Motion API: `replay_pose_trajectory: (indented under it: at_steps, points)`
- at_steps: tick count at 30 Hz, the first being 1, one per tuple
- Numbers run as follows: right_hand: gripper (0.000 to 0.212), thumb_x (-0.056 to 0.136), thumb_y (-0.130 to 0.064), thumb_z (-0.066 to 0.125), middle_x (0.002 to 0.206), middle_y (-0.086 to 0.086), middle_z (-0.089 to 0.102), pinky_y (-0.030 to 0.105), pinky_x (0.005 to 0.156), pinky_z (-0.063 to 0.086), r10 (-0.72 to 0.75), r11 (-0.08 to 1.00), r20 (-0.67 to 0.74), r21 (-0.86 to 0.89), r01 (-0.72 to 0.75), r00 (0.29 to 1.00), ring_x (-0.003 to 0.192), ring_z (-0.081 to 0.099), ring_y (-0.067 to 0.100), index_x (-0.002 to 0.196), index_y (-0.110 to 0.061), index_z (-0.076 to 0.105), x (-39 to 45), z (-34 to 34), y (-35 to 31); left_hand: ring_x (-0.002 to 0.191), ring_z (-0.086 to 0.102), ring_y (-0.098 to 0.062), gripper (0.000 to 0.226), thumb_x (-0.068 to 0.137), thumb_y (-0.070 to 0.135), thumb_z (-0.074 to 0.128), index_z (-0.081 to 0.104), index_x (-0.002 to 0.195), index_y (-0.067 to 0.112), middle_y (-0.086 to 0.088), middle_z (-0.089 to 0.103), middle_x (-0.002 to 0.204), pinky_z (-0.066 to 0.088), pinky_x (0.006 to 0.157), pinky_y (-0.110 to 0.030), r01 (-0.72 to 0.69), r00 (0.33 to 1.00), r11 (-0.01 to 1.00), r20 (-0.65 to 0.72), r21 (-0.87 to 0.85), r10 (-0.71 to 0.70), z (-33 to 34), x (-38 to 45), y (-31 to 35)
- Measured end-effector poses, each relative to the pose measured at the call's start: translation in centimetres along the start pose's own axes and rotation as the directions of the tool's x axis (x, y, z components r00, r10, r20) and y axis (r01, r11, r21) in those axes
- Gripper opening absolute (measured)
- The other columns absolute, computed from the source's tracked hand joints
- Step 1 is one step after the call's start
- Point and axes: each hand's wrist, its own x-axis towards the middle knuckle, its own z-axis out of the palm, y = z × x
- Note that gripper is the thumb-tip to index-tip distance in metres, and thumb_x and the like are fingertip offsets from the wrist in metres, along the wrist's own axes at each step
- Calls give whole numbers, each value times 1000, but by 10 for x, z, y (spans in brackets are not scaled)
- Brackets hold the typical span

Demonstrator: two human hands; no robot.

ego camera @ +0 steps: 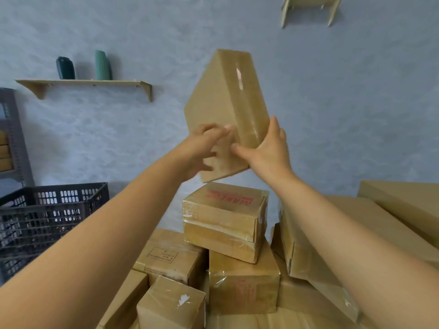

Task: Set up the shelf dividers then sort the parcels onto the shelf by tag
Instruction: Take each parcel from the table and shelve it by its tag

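Head view: a box (228, 110) lifted clear above the pile of parcels (225, 219).

Both hands hold its lower end, left hand (204, 148) with fingers curled on the near face, right hand (268, 148) spread around the taped edge, thumb across (probably tilting it to hunt for a tag; none shows). Plain brown cardboard, flat-sided, with glossy tape down one seam. A dark plastic crate (52, 217) stands at the left, a wooden wall shelf (83, 83) above.

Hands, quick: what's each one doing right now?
Left hand: fingers curled on the lower end of the raised, tilted brown cardboard parcel, holding it.
Right hand: gripping the same parcel's lower right edge, thumb across its face.
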Motion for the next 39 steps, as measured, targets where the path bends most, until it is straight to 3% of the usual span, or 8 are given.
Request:
replay_pose_trajectory:
  at_steps: [4,9,13,17,22,26,32,39]
  points:
    - [119,72,-53,80,157,7,29,43,110,33,-286,921,-34,-285,265,958,141,32,28,159,-12,10,-18,11,-16,95,71,-23,61,85,43,74,49,134,16,-1,69,113,59,70,-39,-71,995,959,-81,-273,51,15,-6,23]
    - [89,87,-34,70,161,-1,29,39,118,32,-449,878,137,-117,464,883,145,28,19,159,-18,20,-39,15,-26,98,68,-17,96,65,47,89,29,134,18,2,59,113,61,77,-39,-185,930,911,-365,-368,42,4,-3,11]
    - [65,94,-21,62,159,-4,35,32,119,29,-495,864,266,54,500,827,146,30,12,154,-19,36,-47,17,-26,91,63,-5,97,61,50,88,32,135,23,10,58,109,51,61,-22,-245,883,915,-464,-320,74,-17,-2,-6]
    - [45,99,-23,56,155,-5,40,35,119,31,-390,918,334,63,392,858,143,32,11,144,-22,49,-36,11,-16,98,68,-14,91,57,56,78,43,134,23,4,67,114,55,81,-35,-203,908,933,-414,-298,65,-47,-5,-17]
    - [58,98,-33,55,157,1,37,38,114,37,-97,980,241,-145,134,966,142,39,22,152,-19,37,-14,0,3,105,71,-27,70,67,58,65,62,125,18,-6,75,113,52,98,-47,-152,961,941,-266,-302,70,-91,-14,-29]
    - [67,95,-51,57,127,-7,50,19,69,44,131,991,333,-35,-127,934,100,57,15,151,-27,29,-4,-10,8,102,73,-26,57,77,58,57,67,118,20,-8,75,111,57,80,-38,-98,989,944,-133,-316,59,-113,-24,-48]
    - [49,87,-67,59,109,-4,77,29,71,60,216,742,629,391,-545,746,96,75,14,120,-32,66,-7,-11,12,91,75,-23,43,76,61,58,82,88,27,-8,77,103,60,65,-30,-95,995,939,7,-329,103,-136,-33,-55]
    - [65,86,-61,65,117,5,72,37,76,58,355,581,428,596,-554,831,101,72,24,136,-21,52,-13,18,-8,104,69,-23,46,87,66,56,68,109,27,-6,69,122,58,71,-38,-8,966,937,-244,-350,-83,-139,-28,-51]
